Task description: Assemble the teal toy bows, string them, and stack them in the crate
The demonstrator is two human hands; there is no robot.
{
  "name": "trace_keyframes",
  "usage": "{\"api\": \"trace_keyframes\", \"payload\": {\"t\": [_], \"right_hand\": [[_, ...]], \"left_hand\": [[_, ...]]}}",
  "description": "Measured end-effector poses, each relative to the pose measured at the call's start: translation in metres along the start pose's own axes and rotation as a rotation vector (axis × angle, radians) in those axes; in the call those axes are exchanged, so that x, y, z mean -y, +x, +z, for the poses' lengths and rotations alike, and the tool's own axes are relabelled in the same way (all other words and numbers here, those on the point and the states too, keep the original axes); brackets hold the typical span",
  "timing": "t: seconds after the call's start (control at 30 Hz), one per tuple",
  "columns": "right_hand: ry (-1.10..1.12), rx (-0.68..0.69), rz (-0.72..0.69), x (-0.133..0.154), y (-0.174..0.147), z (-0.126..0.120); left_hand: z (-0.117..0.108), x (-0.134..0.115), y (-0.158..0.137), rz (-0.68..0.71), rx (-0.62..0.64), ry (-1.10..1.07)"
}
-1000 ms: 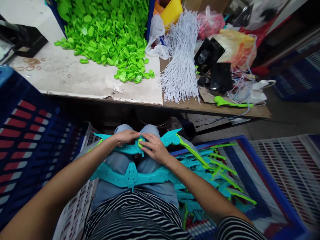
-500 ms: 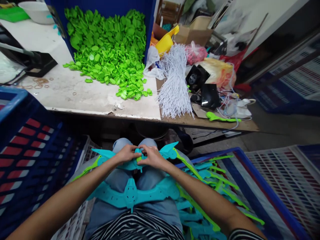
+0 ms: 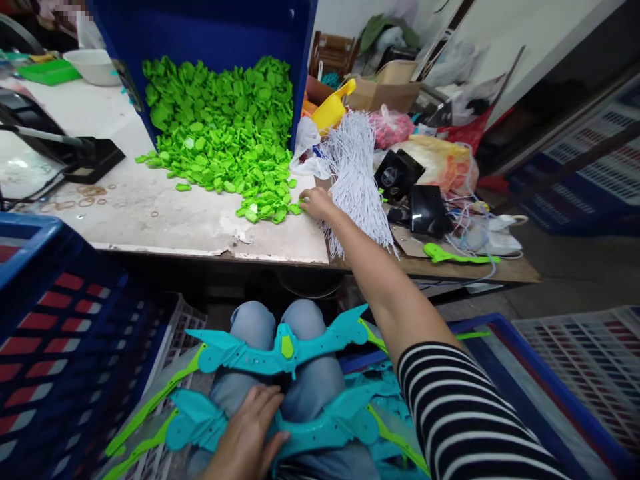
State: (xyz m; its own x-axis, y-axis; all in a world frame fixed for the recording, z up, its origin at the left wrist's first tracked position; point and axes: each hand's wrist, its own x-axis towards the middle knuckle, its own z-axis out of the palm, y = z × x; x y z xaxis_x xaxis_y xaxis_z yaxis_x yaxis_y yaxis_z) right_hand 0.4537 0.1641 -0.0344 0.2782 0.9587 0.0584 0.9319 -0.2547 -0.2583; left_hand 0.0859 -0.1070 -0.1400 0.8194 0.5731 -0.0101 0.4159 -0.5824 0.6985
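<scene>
Across our knees (image 3: 304, 320) lies a bow-shaped turquoise plastic piece (image 3: 267, 362), pointed wings at both ends, slim lime-green plastic arms (image 3: 165, 390) joined to it; a lime-green faceted plastic insert (image 3: 287, 347) sits in its raised centre. Closer to us we have a second bow-shaped turquoise plastic piece (image 3: 323, 430), roughly parallel, its middle partly hidden. We see small lime-green plastic pieces (image 3: 225, 140) heaped loosely, spilling from a blue bin (image 3: 215, 30) onto the counter (image 3: 280, 245).

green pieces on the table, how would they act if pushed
The green pieces would probably scatter, since they lie loose and overlapping. Each is likely light, being small and thin, and unlikely to roll, given its flat, angular shape.
</scene>
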Motion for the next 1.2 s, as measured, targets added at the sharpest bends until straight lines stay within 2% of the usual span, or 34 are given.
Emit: {"api": "trace_keyframes", "payload": {"t": [0.1, 0.2, 0.27, 0.33, 0.43, 0.5, 0.63, 0.7, 0.77, 0.87, 1.0, 1.13, 1.2], "right_hand": [[-0.003, -0.024, -0.023, -0.004, 0.002, 0.006], [0.055, -0.173, -0.02, -0.009, -0.002, 0.005], [0.142, -0.282, -0.048, -0.011, -0.013, 0.001], [0.254, -0.361, -0.116, -0.01, -0.04, -0.002], [0.374, -0.368, -0.253, -0.002, -0.118, -0.002], [0.404, -0.279, -0.355, 0.008, -0.189, 0.002], [0.405, -0.06, -0.55, 0.031, -0.33, 0.021], [0.358, -0.024, -0.597, 0.04, -0.38, 0.036], [0.298, -0.02, -0.614, 0.046, -0.411, 0.053], [0.243, -0.037, -0.615, 0.051, -0.426, 0.076], [0.264, -0.053, -0.607, 0.054, -0.422, 0.094], [0.342, -0.033, -0.405, 0.061, -0.422, 0.097], [0.392, 0.02, -0.311, 0.064, -0.423, 0.095]], "left_hand": [[0.004, 0.007, -0.005, -0.182, 0.077, -0.003], [-0.001, 0.008, -0.001, -0.35, 0.204, -0.054], [-0.008, 0.005, 0.004, -0.405, 0.248, -0.124], [-0.014, 0.0, 0.014, -0.452, 0.238, -0.206], [-0.018, -0.007, 0.035, -0.46, 0.245, -0.335], [-0.019, -0.008, 0.049, -0.43, 0.322, -0.412], [-0.019, -0.005, 0.06, -0.496, 0.465, -0.628], [-0.02, -0.005, 0.06, -0.562, 0.48, -0.713], [-0.021, -0.006, 0.059, -0.645, 0.489, -0.754], [-0.02, -0.007, 0.059, -0.72, 0.501, -0.785], [-0.021, -0.004, 0.059, -0.706, 0.532, -0.81], [-0.027, 0.001, 0.056, -0.56, 0.59, -0.786], [-0.029, 0.002, 0.054, -0.483, 0.595, -0.74]]}}
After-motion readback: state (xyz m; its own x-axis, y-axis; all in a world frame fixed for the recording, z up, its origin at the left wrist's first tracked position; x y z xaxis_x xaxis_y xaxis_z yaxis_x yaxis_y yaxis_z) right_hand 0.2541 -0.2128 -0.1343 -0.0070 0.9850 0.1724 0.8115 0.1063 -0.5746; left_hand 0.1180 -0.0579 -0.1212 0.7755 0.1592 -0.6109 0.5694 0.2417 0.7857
